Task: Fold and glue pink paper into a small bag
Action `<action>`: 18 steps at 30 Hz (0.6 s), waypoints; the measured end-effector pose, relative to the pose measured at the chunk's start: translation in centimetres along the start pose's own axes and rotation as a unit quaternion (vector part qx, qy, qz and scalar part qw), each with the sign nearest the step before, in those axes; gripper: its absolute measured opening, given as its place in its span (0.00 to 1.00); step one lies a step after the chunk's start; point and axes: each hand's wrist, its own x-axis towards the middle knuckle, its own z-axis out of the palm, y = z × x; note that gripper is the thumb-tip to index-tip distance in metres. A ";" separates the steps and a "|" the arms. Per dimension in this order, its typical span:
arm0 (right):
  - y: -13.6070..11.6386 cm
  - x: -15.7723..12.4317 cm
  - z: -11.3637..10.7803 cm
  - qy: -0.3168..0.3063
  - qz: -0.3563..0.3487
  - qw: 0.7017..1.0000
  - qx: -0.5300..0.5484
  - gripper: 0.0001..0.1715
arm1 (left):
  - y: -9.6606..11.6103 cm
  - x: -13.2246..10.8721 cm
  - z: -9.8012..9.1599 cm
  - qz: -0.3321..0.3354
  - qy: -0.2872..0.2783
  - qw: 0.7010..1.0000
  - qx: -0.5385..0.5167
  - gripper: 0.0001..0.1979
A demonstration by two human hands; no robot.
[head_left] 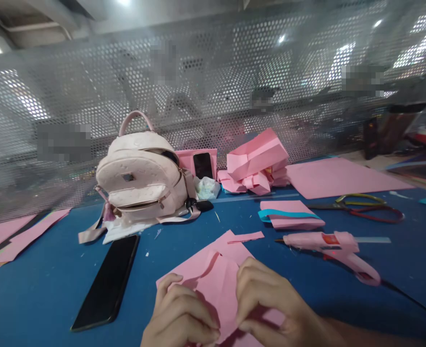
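Observation:
Both my hands are on a folded piece of pink paper (220, 284) near the front edge of the view. My left hand (184, 313) curls over its left side, fingers bent and the fingertips low on the sheet. At the right side, my right hand (267, 299) pinches the paper between thumb and fingers. Beneath lies a larger pink sheet (184, 265), its far corner showing beyond my hands. A narrow pink strip (247, 237) rests across that corner. The lower part of the paper is hidden by my hands.
A pink glue gun (324, 242) with its cord lies right, below scissors (364, 207) and a pink folded piece (288, 215) with a blue band. A black phone (107, 279) lies left. Behind stand a white backpack (140, 168), pink paper shapes (258, 159) and a perforated metal screen (213, 96).

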 end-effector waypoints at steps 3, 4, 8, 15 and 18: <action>0.5 -0.1 0.0 0.003 -0.002 1.000 0.007 0.04 | 0.0 0.0 0.0 0.005 -0.003 1.000 0.003 0.13; 0.6 -0.1 0.0 0.005 -0.005 1.000 0.007 0.05 | -0.1 0.0 -0.1 0.008 -0.006 1.000 0.005 0.13; 0.7 -0.2 0.1 0.004 -0.019 1.000 0.003 0.03 | -0.2 0.0 -0.1 0.014 -0.016 1.000 0.006 0.13; 0.7 -0.2 0.2 0.005 -0.030 1.000 0.001 0.05 | -0.4 0.0 -0.2 0.019 -0.033 0.999 0.003 0.11; 0.6 -0.3 0.1 0.000 -0.024 1.000 -0.004 0.06 | -0.4 -0.1 -0.3 0.019 -0.037 0.999 -0.003 0.10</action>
